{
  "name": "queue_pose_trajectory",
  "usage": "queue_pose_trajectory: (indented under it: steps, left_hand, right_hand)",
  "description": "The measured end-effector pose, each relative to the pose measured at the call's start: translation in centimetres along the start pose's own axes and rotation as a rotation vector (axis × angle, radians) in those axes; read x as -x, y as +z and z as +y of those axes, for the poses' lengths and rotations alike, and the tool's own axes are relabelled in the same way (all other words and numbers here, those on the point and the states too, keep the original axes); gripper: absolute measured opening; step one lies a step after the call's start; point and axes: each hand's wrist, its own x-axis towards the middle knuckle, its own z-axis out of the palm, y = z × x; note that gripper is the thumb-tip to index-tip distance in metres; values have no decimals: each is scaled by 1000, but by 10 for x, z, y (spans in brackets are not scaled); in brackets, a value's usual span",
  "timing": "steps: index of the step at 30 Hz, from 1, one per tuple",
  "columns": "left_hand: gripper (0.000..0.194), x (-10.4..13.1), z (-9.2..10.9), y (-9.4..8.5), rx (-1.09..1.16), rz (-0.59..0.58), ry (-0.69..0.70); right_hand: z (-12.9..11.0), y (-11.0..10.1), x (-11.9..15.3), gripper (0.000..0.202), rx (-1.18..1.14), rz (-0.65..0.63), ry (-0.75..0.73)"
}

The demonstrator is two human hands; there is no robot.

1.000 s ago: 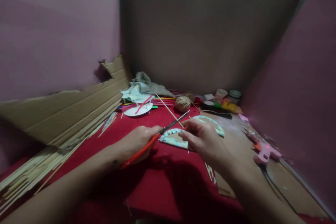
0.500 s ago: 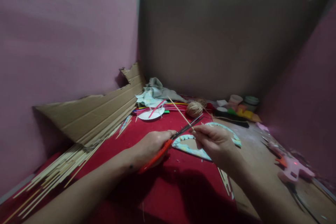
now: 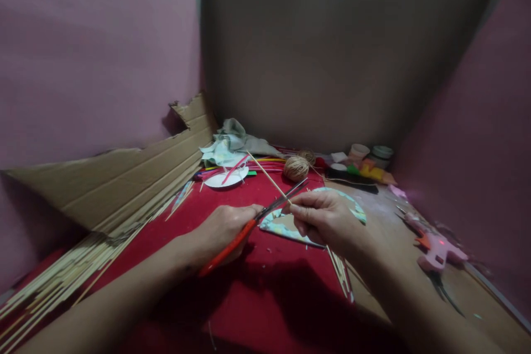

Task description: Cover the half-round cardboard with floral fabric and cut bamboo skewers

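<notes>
My left hand [image 3: 232, 227] is closed around the red handles of a pair of scissors [image 3: 226, 251], whose blades point up and to the right. Between the fingertips of my right hand [image 3: 326, 215] is the lower end of a thin wooden stick [image 3: 267, 174], slanting up and left. The scissor blades cross the stick close to my right fingertips; whether they press on it I cannot tell. Beneath my right hand lies a curved piece covered in pale blue patterned fabric [image 3: 286, 229], partly hidden by the hand.
Many wooden sticks [image 3: 89, 260] lie along a folded cardboard sheet [image 3: 108, 188] at left. Behind are a white disc [image 3: 226, 178], crumpled fabric [image 3: 226, 146] and twine balls [image 3: 296, 168]. A pink glue gun [image 3: 442, 251] with a lit red light rests at right, near small tubs [image 3: 381, 156].
The whole view has shifted, so everything appears slightly further left. Both hands keep their hold on the scissors and the stick, and the blades still cross the stick near my right fingertips.
</notes>
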Motion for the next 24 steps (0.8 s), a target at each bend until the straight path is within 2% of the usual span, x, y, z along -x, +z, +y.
queue_pose_trajectory:
  steps: [3, 6, 10, 14, 17, 20, 24]
  left_hand:
    - [30, -2, 4, -4, 20, -69, -109]
    - [29, -2, 5, -5, 56, -67, -134]
    - [36, -1, 2, -2, 134, 5, -4]
    - [44, -2, -1, 0, 190, 23, 113]
    - [38, -2, -3, 3, 136, 63, 175]
    - [36, 0, -5, 4, 45, 121, 236]
    - [36, 2, -5, 2, -14, 106, 226]
  right_hand:
    - [0, 0, 0, 24, 45, 17, -25]
    - [0, 1, -1, 25, 25, 15, -24]
    - [1, -2, -3, 23, -96, -70, 8]
    - [3, -8, -5, 23, -238, -208, 91]
    - [5, -12, -6, 22, -329, -324, 184]
    - [8, -14, -7, 21, -401, -420, 212]
    - [9, -13, -7, 18, -400, -429, 202]
